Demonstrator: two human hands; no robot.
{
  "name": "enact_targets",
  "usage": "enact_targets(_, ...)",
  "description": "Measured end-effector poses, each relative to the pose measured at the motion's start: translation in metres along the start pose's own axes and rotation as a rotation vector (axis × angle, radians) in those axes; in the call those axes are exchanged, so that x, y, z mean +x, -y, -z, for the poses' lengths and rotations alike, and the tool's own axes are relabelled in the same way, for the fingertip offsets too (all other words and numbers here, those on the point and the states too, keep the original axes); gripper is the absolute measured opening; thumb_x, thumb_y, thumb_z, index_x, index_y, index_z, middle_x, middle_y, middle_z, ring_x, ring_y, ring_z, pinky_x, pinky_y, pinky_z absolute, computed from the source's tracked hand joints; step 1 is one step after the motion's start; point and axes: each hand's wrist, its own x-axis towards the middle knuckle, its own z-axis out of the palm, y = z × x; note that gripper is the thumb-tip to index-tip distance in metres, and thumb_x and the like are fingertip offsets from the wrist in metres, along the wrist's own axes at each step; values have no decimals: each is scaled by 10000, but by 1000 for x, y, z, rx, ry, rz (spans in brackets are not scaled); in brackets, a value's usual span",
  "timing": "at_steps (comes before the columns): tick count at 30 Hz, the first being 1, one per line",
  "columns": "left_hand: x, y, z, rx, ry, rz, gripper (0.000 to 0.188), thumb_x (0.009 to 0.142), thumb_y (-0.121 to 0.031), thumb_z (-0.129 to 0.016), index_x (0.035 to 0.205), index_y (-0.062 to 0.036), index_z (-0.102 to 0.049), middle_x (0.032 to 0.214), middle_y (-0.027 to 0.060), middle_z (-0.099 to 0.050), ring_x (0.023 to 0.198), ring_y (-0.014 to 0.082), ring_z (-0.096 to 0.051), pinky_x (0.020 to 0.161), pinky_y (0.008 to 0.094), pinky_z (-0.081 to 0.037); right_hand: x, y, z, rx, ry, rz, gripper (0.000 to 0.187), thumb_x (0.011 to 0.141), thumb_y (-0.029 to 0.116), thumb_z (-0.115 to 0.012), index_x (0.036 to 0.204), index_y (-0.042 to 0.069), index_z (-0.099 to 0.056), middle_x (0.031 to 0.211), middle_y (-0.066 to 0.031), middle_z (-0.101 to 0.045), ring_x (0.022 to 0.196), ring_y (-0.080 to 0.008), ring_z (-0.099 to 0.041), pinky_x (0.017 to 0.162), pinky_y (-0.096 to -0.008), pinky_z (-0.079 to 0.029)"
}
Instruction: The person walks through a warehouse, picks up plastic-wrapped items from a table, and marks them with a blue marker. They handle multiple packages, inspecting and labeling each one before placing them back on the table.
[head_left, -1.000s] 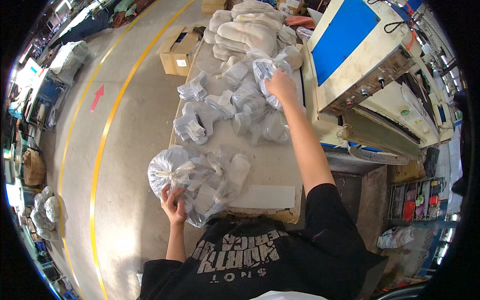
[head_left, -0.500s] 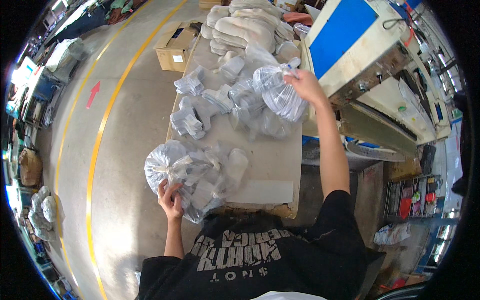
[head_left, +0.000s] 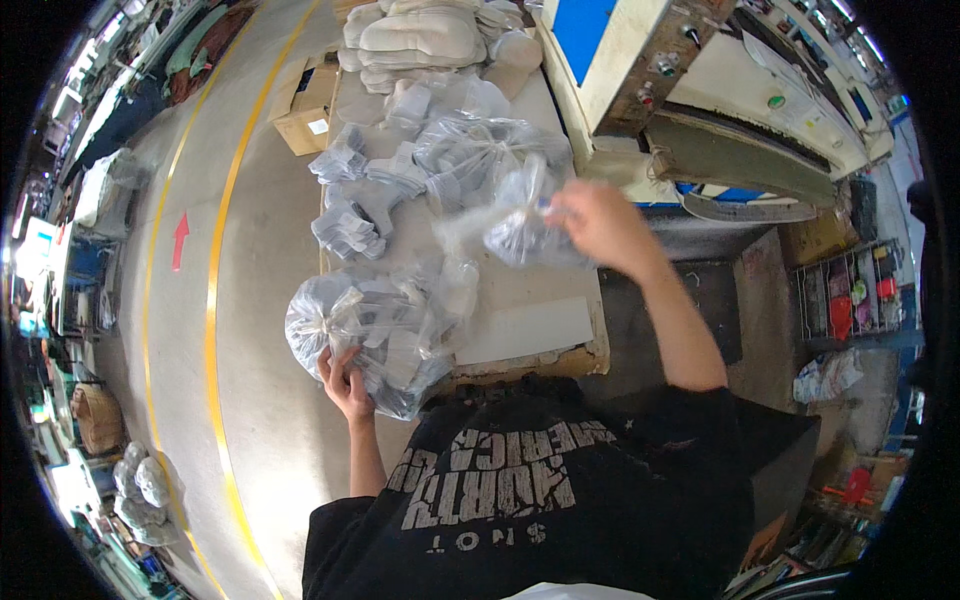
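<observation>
Left hand [head_left: 347, 388] grips a big bag [head_left: 385, 330], right hand [head_left: 603, 229] pinches a smaller bag [head_left: 513, 241]. Bunch of grey pieces [head_left: 349, 234] on the worktop [head_left: 560, 286] too.

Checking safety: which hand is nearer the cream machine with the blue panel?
Right. The right hand is below the machine in the picture; the left hand is farther, lower left, at a clear plastic bag.

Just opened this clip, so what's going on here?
A person stands at a table with bagged pale pieces. The left hand rests its fingers against a big clear bag at the near left. The right hand, blurred, grips a smaller clear bag near its top. Loose grey stacks lie beyond the big bag.
</observation>
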Motion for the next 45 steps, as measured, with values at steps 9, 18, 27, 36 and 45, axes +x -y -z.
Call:
enact_targets(9,3,-3,-6,-35,79,56,374,771,-63,-532,1054,-54,-775,1259,125,-557,1095,229,-546,734,312,-396,-136,-8,-154,-87,190,-238,293,819,51,-635,1101,75,-710,1130,-175,-628,821,-383,-702,736,-507,-580)
enact_targets(18,4,4,-3,4,120,-15,370,804,-96,-530,1080,-66,-774,1269,101,-520,953,184,-524,867,326,-423,-166,-6,-184,-41,273,-265,268,848,92,-616,1100,42,-691,1063,-232,-665,777,-413,-707,691,-516,-584)
enact_targets(27,4,-9,-7,31,81,33,378,785,-82,-539,1076,-79,-779,1249,114,-549,979,195,-538,789,313,-433,-126,-14,-134,7,555,-327,240,919,241,-610,1051,65,-705,1023,-205,-706,889,-431,-689,799,-527,-557)
enact_targets(36,4,-24,1,68,37,107,405,714,-116,-564,1047,-116,-794,1252,166,-601,894,267,-626,761,347,-503,-32,-89,-98,-120,126,-385,388,962,390,-590,1111,53,-712,1094,-216,-710,1041,-426,-658,878,-522,-520)
enact_targets(45,2,-28,13,67,69,113,430,674,-173,-566,1039,-165,-792,1264,206,-608,1040,351,-648,892,431,-516,35,-197,-163,256,754,-725,588,985,602,-552,965,32,-694,743,-73,-589,592,-193,-510,515,-399,-398)
